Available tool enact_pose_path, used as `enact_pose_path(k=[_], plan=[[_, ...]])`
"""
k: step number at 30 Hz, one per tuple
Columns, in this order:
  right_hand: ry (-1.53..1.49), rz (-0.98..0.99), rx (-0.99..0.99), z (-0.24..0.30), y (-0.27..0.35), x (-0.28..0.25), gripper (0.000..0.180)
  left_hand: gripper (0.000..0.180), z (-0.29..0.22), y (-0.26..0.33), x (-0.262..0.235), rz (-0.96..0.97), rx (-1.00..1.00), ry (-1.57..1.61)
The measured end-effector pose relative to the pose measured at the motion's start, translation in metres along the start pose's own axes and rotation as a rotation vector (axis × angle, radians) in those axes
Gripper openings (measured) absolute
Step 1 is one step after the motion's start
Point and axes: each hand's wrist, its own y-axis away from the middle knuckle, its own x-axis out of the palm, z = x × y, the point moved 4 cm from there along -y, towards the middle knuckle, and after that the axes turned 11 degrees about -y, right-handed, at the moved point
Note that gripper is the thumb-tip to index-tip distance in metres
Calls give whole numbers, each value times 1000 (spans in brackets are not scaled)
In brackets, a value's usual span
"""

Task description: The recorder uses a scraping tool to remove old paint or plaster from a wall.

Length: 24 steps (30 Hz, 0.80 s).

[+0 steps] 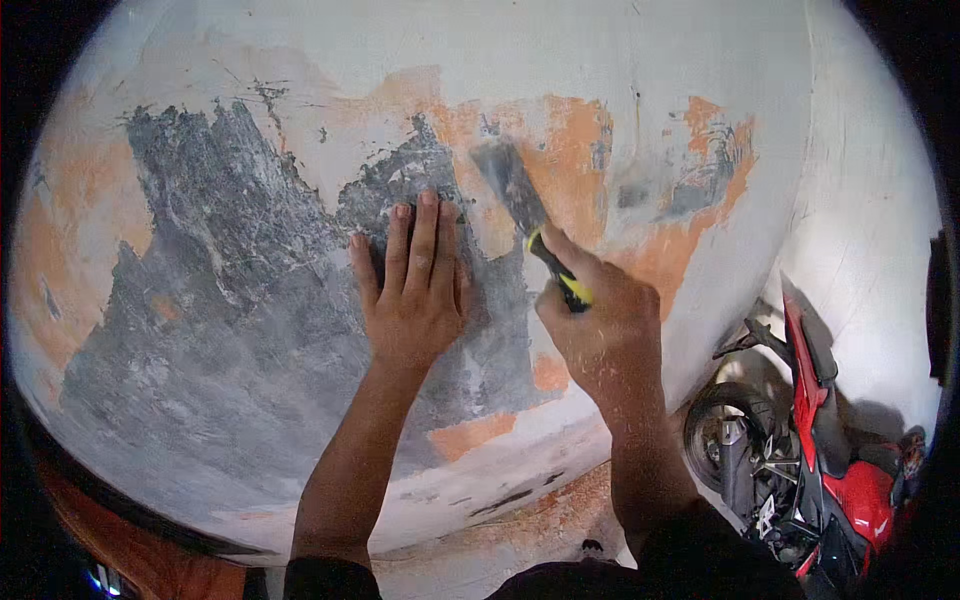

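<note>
A wall [220, 330] with peeling paint fills most of the view, showing grey bare plaster, orange patches and pale paint above. My left hand [415, 270] lies flat on the grey area, its fingers stretched out and pointing up. To its right, my right hand [605, 310] grips a scraper [515, 190] by its black and yellow handle. The scraper's flat blade slants up to the left, its tip at or close to the ragged paint edge. Whether the tip touches the wall I cannot tell. The right hand is slightly blurred.
A red and black motorcycle [810, 450] stands at the lower right, beside a white wall [870, 200] that meets the peeling one at a corner. Along the bottom, the floor [560, 520] carries reddish debris. Something brown [150, 540] sits at the lower left.
</note>
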Motion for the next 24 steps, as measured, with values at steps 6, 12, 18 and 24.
enact_pose_path(k=[6,12,18,24], plan=[[-44,-8,-6,-11,30,1,47,50,5,0,-1,-14,2,-25],[-33,-59,-85,5,-10,-7,48,49,-4,-4,-3,-16,-2,-20],[4,-6,-64,-17,43,7,49,49,6,3,0,-33,-12,-36],[-59,-13,-64,-5,-5,-9,52,49,-3,-4,-5,-19,-31,18]])
